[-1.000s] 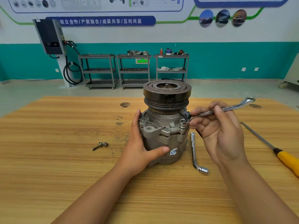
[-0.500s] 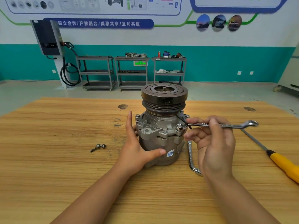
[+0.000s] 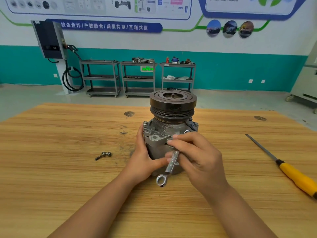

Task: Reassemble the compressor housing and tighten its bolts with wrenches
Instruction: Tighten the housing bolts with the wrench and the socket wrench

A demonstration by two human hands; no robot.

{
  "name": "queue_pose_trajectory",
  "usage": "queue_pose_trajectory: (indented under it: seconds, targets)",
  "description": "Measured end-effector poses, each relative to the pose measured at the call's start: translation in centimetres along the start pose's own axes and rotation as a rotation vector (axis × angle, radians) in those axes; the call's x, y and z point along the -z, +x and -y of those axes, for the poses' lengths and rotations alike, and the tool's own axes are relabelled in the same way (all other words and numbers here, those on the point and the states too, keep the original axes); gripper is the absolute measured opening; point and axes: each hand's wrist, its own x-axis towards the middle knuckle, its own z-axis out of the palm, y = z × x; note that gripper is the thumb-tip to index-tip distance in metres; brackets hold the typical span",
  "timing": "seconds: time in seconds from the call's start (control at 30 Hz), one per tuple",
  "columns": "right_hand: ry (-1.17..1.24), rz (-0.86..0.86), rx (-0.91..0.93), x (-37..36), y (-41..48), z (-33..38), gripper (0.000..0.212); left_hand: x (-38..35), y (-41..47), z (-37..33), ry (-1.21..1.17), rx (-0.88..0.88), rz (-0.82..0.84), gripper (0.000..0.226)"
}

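Right hand (image 3: pixel 199 160) is closed around the shank of the wrench (image 3: pixel 173 161), fingers and thumb pinching it close to its far end. That end lies under the fingertips at a bolt on the flange of the compressor housing (image 3: pixel 157 134); whether it is seated on the bolt head cannot be told, since the fingers cover it. Gripping so near the head probably favours control for locating the bolt over leverage, and the free ring end hangs below the palm, toward the person. Left hand (image 3: pixel 144 160), just beside the other, wraps the housing's side with the thumb across its front, likely bracing it so the turning force does not spin it on the table (image 3: pixel 68 186). The housing stands upright between both hands, pulley (image 3: pixel 173 100) on top. Loose bolts (image 3: pixel 103 154) lie out past the left hand's knuckles, probably waiting to go in, and a yellow-handled screwdriver (image 3: pixel 295 176) lies well apart beyond the right hand.
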Motion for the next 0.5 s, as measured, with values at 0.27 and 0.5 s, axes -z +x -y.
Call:
queue_pose_trajectory:
  seconds: [0.27, 0.5]
  targets:
    - [0.778, -0.5, -0.692, 1.6, 2.7, -0.7, 0.024, 0.2, 0.2, 0.7, -0.04, -0.009, 0.042, 0.14]
    - [1.107, -0.437, -1.003, 1.5, 3.3, -2.3, 0.025, 0.1, 0.4, 1.0, -0.017, -0.017, 0.033, 0.134]
